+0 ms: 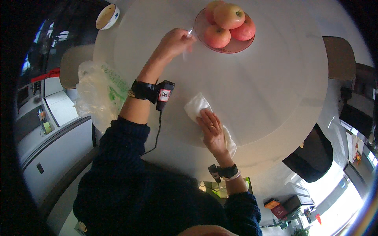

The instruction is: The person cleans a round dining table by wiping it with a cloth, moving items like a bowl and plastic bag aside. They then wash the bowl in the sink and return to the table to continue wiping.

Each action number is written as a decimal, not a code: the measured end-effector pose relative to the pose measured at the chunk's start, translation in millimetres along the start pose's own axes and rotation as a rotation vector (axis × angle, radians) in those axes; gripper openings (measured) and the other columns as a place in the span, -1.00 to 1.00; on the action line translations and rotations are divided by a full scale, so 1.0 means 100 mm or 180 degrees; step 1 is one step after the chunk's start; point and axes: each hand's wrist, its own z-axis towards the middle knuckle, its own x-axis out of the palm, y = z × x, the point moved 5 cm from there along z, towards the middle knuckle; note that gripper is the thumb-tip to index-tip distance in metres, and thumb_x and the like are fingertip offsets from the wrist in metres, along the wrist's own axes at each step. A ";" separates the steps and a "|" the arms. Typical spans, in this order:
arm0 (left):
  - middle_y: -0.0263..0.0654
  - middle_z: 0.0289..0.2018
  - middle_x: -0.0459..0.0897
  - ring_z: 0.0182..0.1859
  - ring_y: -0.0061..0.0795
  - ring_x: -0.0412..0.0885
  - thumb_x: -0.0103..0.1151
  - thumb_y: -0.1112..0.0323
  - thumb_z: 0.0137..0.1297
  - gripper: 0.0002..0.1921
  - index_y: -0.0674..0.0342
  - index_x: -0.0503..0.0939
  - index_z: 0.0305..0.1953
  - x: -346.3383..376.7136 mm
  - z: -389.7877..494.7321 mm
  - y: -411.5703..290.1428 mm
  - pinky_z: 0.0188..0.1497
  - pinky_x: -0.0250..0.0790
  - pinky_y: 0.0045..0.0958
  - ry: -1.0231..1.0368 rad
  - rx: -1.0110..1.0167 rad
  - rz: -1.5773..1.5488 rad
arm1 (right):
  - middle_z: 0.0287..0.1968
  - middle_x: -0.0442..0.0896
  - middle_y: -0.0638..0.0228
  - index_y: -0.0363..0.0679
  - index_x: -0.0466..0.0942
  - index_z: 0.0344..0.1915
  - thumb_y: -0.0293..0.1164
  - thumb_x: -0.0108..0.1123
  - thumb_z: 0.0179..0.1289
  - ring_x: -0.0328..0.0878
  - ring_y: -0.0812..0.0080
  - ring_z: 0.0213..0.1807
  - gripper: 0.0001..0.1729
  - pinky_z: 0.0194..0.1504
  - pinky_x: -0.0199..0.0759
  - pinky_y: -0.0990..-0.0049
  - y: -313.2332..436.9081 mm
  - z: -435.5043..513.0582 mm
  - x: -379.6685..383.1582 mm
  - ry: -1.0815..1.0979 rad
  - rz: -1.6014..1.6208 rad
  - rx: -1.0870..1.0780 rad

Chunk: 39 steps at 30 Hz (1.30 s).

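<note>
My right hand [211, 129] lies flat on a folded white cloth [198, 106], pressing it against the pale round table [165, 129] near its front edge. The cloth shows beyond my fingertips and along the hand's right side. Farther forward, my left hand [177, 42] is curled around a small clear, shiny item [185, 55]; blur hides what kind it is. Just right of that hand stands a reddish see-through plate [227, 50]. Several red-yellow apples [229, 16] are piled on it.
A crumpled clear plastic bag [97, 94] with green print lies at the table's left edge. A white bowl [113, 19] stands at the far left. Chairs surround the table, including a brown one [339, 57] and a black one [313, 156]. A cable [159, 126] hangs from my left wrist device.
</note>
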 end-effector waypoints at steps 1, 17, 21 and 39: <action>-0.28 -0.67 0.50 -0.56 -0.47 0.45 -0.05 0.20 0.08 -0.74 0.29 0.48 -0.53 0.01 0.01 -0.01 -0.44 0.28 -0.43 0.0088 0.0028 0.0048 | 0.10 0.30 0.26 -0.22 0.41 -0.12 -0.73 -0.07 -0.18 0.16 0.27 0.19 -0.50 0.16 0.04 0.25 -0.01 0.00 0.00 -0.0026 0.0016 0.0051; -0.45 -0.71 0.34 -0.69 -0.76 0.17 -0.09 0.15 0.22 -0.70 0.25 0.49 -0.45 0.01 0.39 -0.03 -0.69 0.00 -0.65 -0.0379 0.0264 0.0329 | 0.15 0.22 0.23 -0.23 0.34 -0.03 -0.71 -0.05 -0.21 0.11 0.26 0.22 -0.42 0.18 0.00 0.24 -0.01 -0.03 0.01 0.0099 -0.0021 -0.0005; -0.41 -0.66 0.43 -0.68 -0.75 0.22 -0.03 0.16 0.18 -0.74 0.24 0.49 -0.40 -0.01 0.35 0.03 -0.68 0.03 -0.67 -0.0050 -0.0138 -0.0612 | 0.15 0.23 0.23 -0.23 0.33 -0.02 -0.71 -0.05 -0.22 0.11 0.25 0.22 -0.40 0.18 0.00 0.23 -0.01 -0.03 0.01 0.0058 0.0006 -0.0031; -0.42 -0.68 0.41 -0.70 -0.70 0.26 -0.01 0.15 0.16 -0.73 0.26 0.49 -0.43 0.01 0.41 -0.07 -0.70 0.10 -0.62 -0.0450 0.0234 0.0020 | 0.14 0.24 0.21 -0.24 0.36 -0.06 -0.70 -0.03 -0.21 0.12 0.25 0.21 -0.45 0.19 -0.01 0.23 -0.04 0.02 -0.04 0.0109 -0.0012 0.0031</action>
